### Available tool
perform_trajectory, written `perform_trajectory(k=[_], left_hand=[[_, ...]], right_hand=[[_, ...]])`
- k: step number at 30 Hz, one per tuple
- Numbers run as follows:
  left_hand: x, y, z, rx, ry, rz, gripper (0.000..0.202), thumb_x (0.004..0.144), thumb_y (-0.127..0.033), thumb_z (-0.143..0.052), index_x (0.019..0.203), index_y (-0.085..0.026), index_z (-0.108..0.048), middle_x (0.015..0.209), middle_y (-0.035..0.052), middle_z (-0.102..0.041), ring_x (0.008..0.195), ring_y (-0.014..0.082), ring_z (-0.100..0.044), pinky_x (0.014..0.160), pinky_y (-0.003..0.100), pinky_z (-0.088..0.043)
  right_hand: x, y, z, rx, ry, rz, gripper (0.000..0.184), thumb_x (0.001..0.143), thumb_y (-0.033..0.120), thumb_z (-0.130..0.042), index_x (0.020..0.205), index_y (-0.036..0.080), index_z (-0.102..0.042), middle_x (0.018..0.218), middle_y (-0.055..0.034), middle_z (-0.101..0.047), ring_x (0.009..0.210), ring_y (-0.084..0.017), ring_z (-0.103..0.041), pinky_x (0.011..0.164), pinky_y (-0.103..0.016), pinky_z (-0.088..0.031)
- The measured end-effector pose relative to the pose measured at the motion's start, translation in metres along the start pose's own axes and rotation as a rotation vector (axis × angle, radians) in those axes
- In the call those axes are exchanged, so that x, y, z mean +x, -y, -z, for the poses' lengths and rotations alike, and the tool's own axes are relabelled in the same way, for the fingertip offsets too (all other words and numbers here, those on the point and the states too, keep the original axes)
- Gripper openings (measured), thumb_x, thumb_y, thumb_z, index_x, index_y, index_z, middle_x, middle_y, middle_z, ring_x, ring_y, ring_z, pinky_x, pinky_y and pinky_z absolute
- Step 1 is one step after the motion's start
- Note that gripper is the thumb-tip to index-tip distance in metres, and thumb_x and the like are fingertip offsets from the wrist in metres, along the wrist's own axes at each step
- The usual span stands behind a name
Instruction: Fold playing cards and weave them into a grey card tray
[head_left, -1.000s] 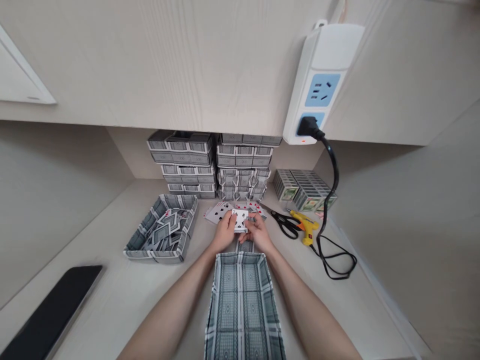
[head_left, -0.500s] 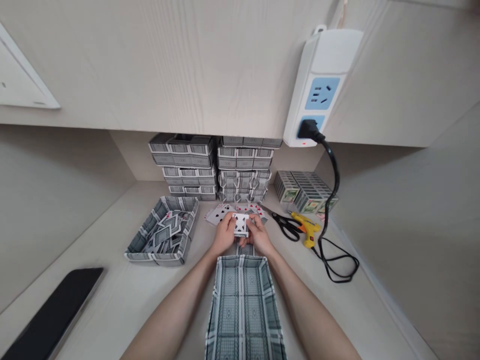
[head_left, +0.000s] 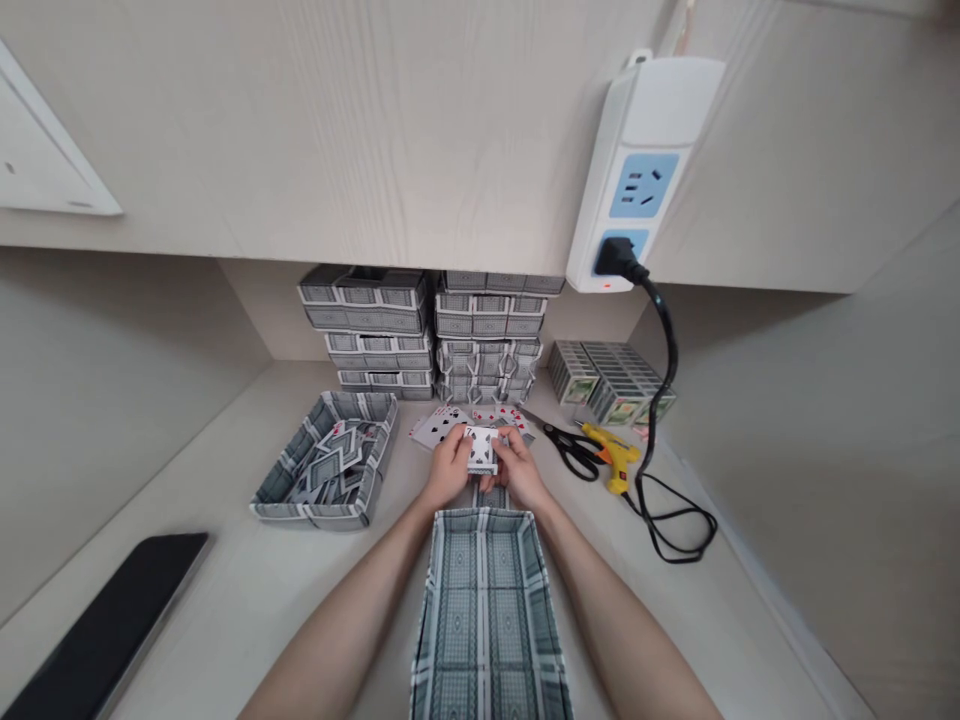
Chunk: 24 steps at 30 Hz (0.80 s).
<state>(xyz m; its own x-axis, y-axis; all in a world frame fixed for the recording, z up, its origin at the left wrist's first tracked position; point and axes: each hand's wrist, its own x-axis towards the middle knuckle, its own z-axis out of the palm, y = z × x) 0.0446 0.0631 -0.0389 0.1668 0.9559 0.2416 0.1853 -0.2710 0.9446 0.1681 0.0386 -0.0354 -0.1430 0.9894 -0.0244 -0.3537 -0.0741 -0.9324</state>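
Note:
Between my two hands is a playing card [head_left: 481, 449], a black seven, face up, with its near edge folded so a strip of patterned back shows. My left hand [head_left: 448, 468] pinches its left side and my right hand [head_left: 519, 470] its right side, thumbs on top. Just beyond lie loose playing cards [head_left: 436, 428], some face up with black and red pips. Nearest my forearms stands a long box made of patterned cards [head_left: 484, 610], its inside facing me. Part of another patterned piece shows below my fingers.
A card-made tray [head_left: 270, 512] with jumbled folded cards sits at left, near a dark phone-like slab [head_left: 112, 625]. Stacked card boxes [head_left: 491, 318] stand behind. Rightward are black scissors [head_left: 574, 452], a yellow glue gun [head_left: 619, 455], card packs [head_left: 622, 385] and a power strip [head_left: 637, 180] with a hanging cord.

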Motion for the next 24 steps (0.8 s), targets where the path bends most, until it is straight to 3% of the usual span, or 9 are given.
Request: perform_trajectory(k=[10,12,16,18,21,23,24], left_hand=[[0.001,-0.001,0.000,-0.106,0.020,0.044,0.020,0.077,-0.030,-0.038,0.085,-0.016,-0.049,0.056,-0.0046,-0.046,0.042,0.0065,-0.042,0.038,0.017,-0.034],[0.002,0.001,0.000,-0.125,0.022,0.055,0.019,0.076,-0.029,-0.038,0.084,-0.016,-0.049,0.055,-0.0047,-0.046,0.041,0.0064,-0.042,0.037,0.017,-0.033],[0.003,0.000,-0.001,-0.123,0.005,0.085,0.015,0.075,-0.029,-0.040,0.079,-0.016,-0.048,0.053,-0.0054,-0.044,0.039,0.0060,-0.040,0.038,0.017,-0.032],[0.003,-0.002,-0.001,-0.108,0.000,0.091,0.015,0.075,-0.029,-0.039,0.076,-0.016,-0.048,0.052,-0.0057,-0.043,0.040,0.0063,-0.039,0.039,0.017,-0.031],[0.003,-0.005,0.000,-0.074,-0.026,0.026,0.016,0.075,-0.027,-0.039,0.074,-0.015,-0.049,0.057,-0.0038,-0.046,0.050,0.0077,-0.043,0.045,0.017,-0.035],[0.003,-0.006,0.001,-0.069,-0.036,-0.018,0.015,0.074,-0.026,-0.040,0.073,-0.015,-0.049,0.062,-0.0025,-0.048,0.056,0.0082,-0.045,0.049,0.017,-0.037],[0.003,-0.006,0.001,-0.080,-0.033,-0.018,0.015,0.074,-0.026,-0.040,0.074,-0.014,-0.050,0.062,-0.0025,-0.048,0.056,0.0080,-0.044,0.049,0.017,-0.037]], right_hand=[[-0.002,0.003,-0.001,-0.124,-0.023,-0.007,0.031,0.073,0.044,-0.047,0.094,0.025,-0.035,0.046,0.0087,-0.047,0.032,-0.012,-0.046,0.034,-0.023,-0.039],[-0.002,0.009,0.003,-0.235,-0.101,0.033,0.031,0.072,0.045,-0.048,0.091,0.024,-0.037,0.046,0.0080,-0.047,0.034,-0.011,-0.045,0.034,-0.022,-0.037],[-0.014,0.041,0.011,-0.434,-0.366,0.266,0.025,0.071,0.044,-0.051,0.078,0.020,-0.044,0.056,0.0041,-0.049,0.045,-0.010,-0.045,0.041,-0.020,-0.035],[-0.027,0.062,0.007,-0.505,-0.242,0.259,0.024,0.073,0.044,-0.049,0.076,0.020,-0.048,0.058,0.0028,-0.050,0.048,-0.010,-0.044,0.042,-0.020,-0.033],[-0.047,0.085,-0.012,-0.721,0.161,0.246,0.025,0.068,0.040,-0.058,0.082,0.020,-0.056,0.077,-0.0007,-0.058,0.059,-0.011,-0.048,0.051,-0.021,-0.035],[-0.055,0.089,-0.025,-0.914,0.375,0.235,0.023,0.063,0.038,-0.063,0.079,0.021,-0.060,0.073,0.0002,-0.060,0.057,-0.011,-0.047,0.052,-0.022,-0.034],[-0.058,0.088,-0.029,-1.026,0.406,0.257,0.018,0.062,0.036,-0.064,0.072,0.021,-0.062,0.067,0.0005,-0.060,0.057,-0.012,-0.047,0.053,-0.023,-0.033]])
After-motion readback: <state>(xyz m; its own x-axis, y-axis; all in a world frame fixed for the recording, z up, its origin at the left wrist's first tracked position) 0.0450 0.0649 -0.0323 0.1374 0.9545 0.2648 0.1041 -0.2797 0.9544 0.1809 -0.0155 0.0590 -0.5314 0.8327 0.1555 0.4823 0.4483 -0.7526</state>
